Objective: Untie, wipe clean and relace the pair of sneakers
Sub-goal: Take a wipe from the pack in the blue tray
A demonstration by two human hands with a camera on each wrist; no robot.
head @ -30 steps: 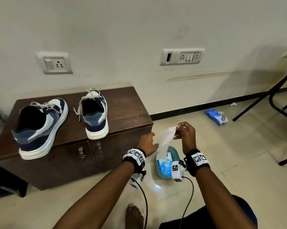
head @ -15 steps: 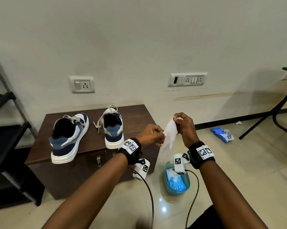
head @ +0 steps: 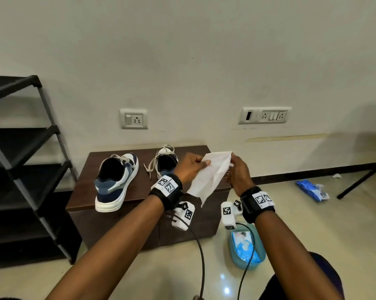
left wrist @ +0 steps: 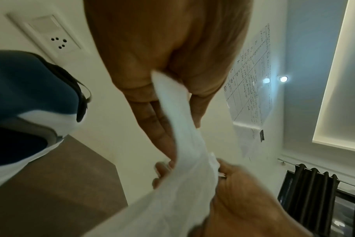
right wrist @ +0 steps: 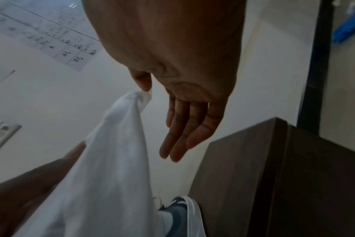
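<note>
Holding a white wipe stretched between them, both hands hover just above the front right part of the dark wooden desk. The left hand pinches one upper corner between thumb and fingers, and the right hand pinches the opposite upper corner; the right wrist view shows its thumb nipping the cloth while the other fingers hang straight and free. The wipe sags from that top edge to a loose point below.

The pair of sneakers stands on the desk at about nine to ten o'clock from the hands. The nearer sneaker sits just beyond the left hand and partly hidden behind its wrist, heel toward the person, toe toward the wall, so its long axis runs from six to twelve o'clock. Its laces trail loose over its left side. The farther sneaker lies well to the left with its heel overhanging the front edge of the desk, toe angled toward one o'clock.

Judging from this, the left hand is the closer one to either shoe, and is better placed to steady the nearer sneaker while the right hand carries the wipe across toward nine o'clock. The wiping stage appears only about to begin.

A blue tub of wipes sits on the floor below the right wrist.
</note>
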